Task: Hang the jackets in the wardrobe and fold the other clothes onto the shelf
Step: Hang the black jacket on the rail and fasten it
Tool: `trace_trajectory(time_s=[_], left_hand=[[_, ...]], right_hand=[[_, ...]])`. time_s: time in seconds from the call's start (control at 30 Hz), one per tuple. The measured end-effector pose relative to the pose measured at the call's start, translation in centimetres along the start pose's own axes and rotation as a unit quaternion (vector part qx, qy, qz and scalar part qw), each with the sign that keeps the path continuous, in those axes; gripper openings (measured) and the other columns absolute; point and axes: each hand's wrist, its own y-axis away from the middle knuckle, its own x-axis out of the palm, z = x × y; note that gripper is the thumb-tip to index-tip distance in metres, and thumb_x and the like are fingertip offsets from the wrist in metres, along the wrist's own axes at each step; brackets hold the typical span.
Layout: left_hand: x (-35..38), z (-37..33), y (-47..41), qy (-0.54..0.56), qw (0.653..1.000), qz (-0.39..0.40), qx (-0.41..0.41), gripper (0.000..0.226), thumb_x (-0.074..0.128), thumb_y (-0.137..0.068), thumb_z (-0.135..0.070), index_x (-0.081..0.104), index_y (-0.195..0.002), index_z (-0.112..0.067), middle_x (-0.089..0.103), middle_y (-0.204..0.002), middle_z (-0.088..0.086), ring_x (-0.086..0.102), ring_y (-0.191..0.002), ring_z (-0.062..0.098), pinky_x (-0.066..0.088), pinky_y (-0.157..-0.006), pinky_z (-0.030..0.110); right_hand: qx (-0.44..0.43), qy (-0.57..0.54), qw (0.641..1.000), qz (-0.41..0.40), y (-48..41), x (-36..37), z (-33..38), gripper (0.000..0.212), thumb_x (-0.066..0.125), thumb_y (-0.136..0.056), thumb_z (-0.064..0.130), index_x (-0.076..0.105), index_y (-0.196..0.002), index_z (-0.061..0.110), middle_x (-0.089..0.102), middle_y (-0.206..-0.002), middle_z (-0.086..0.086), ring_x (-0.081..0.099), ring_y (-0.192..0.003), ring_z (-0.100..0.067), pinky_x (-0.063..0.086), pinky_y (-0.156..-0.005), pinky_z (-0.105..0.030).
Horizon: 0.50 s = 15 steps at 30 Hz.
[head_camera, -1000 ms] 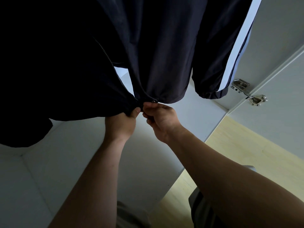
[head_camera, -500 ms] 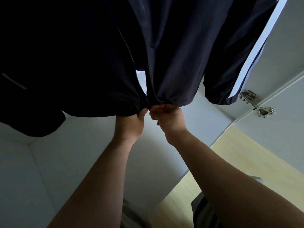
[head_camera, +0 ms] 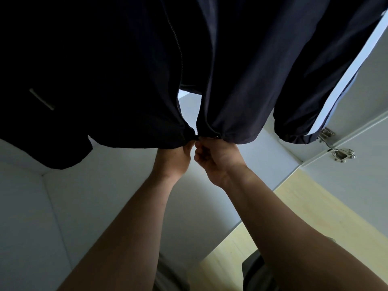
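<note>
While the dark jacket (head_camera: pixel 241 70) hangs open-fronted inside the white wardrobe (head_camera: pixel 94 217), the left hand (head_camera: pixel 174 158) grips the hem of one front panel and the right hand (head_camera: pixel 216 160) pinches the bottom corner of the other, the two corners almost meeting at the foot of the zip (head_camera: pixel 197 124). The cloth looks thin, light and soft, probably a little slippery, so it should sag and swing rather than hold a shape. The firmest holds are likely the gathered hem and the stiffer zip edge, right where both hands are.
</note>
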Motion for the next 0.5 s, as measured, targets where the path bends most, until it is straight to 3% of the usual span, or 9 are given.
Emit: trace_trajectory(time_s=[0.07,0.13,0.17,0.23,0.3,0.37,0.43,0.5], left_hand=[[0.1,-0.1,-0.1,0.091,0.992,0.021,-0.090,0.021,0.061,-0.101,-0.017,0.064,-0.080,-0.013,0.062,-0.074,-0.006,0.059,-0.076,0.011,0.047,-0.077,0.028],[0.1,-0.2,-0.1,0.211,0.948,0.043,-0.236,0.023,0.064,-0.099,-0.024,0.066,-0.078,-0.015,0.065,-0.071,-0.010,0.062,-0.074,0.006,0.048,-0.075,0.025],[0.2,-0.2,0.0,0.273,0.917,0.046,-0.286,0.020,0.066,-0.098,-0.024,0.070,-0.081,-0.014,0.070,-0.077,-0.004,0.067,-0.080,0.011,0.052,-0.080,0.027],[0.3,-0.5,0.1,0.367,0.878,0.037,-0.305,0.014,0.067,-0.097,-0.016,0.075,-0.086,-0.012,0.076,-0.091,0.008,0.073,-0.093,0.023,0.058,-0.088,0.032],[0.3,-0.6,0.1,0.346,0.898,0.029,-0.268,0.018,0.066,-0.098,-0.013,0.073,-0.082,-0.015,0.076,-0.083,0.000,0.073,-0.085,0.014,0.057,-0.082,0.023],[0.2,-0.4,0.2,0.220,0.953,0.035,-0.207,0.027,0.063,-0.098,-0.014,0.066,-0.073,-0.024,0.072,-0.072,-0.009,0.068,-0.073,0.004,0.049,-0.072,0.012],[0.3,0.1,0.3,0.119,0.982,0.037,-0.141,0.028,0.062,-0.099,-0.014,0.063,-0.072,-0.020,0.069,-0.072,-0.004,0.065,-0.073,0.008,0.046,-0.068,0.016],[0.4,0.5,0.4,0.102,0.989,0.031,-0.098,0.023,0.062,-0.100,-0.014,0.066,-0.077,-0.010,0.070,-0.075,0.002,0.066,-0.076,0.014,0.049,-0.073,0.028]], right_hand=[[-0.033,0.024,0.999,-0.003,0.0,-0.1,0.0,0.017,0.063,-0.091,-0.004,0.066,-0.080,0.008,0.062,-0.071,-0.009,0.052,-0.056,-0.015,0.052,-0.055,-0.026],[-0.052,0.041,0.998,0.004,0.0,-0.2,0.2,0.016,0.063,-0.092,-0.004,0.067,-0.081,0.008,0.065,-0.072,-0.009,0.053,-0.055,-0.015,0.050,-0.055,-0.026],[-0.056,0.046,0.997,0.009,0.0,-0.2,0.2,0.017,0.062,-0.092,-0.004,0.067,-0.081,0.008,0.065,-0.071,-0.009,0.053,-0.055,-0.015,0.049,-0.054,-0.025],[-0.062,0.049,0.997,0.017,-0.1,-0.2,0.3,0.022,0.060,-0.094,-0.003,0.065,-0.076,0.007,0.063,-0.065,-0.008,0.053,-0.054,-0.015,0.047,-0.052,-0.024],[-0.068,0.062,0.996,0.022,-0.1,-0.1,0.3,0.021,0.056,-0.094,-0.004,0.063,-0.075,0.004,0.060,-0.063,-0.011,0.053,-0.054,-0.019,0.044,-0.051,-0.025],[-0.070,0.081,0.994,0.021,0.0,0.1,0.0,0.020,0.052,-0.092,-0.006,0.058,-0.076,0.004,0.058,-0.064,-0.013,0.051,-0.055,-0.021,0.038,-0.052,-0.027],[-0.078,0.102,0.992,0.015,0.2,0.3,-0.2,0.023,0.048,-0.089,-0.009,0.057,-0.072,0.004,0.060,-0.065,-0.016,0.049,-0.056,-0.022,0.035,-0.054,-0.029],[-0.118,0.134,0.984,0.004,0.4,0.5,-0.2,0.026,0.048,-0.086,-0.008,0.059,-0.065,0.001,0.063,-0.066,-0.026,0.050,-0.060,-0.026,0.037,-0.055,-0.030]])
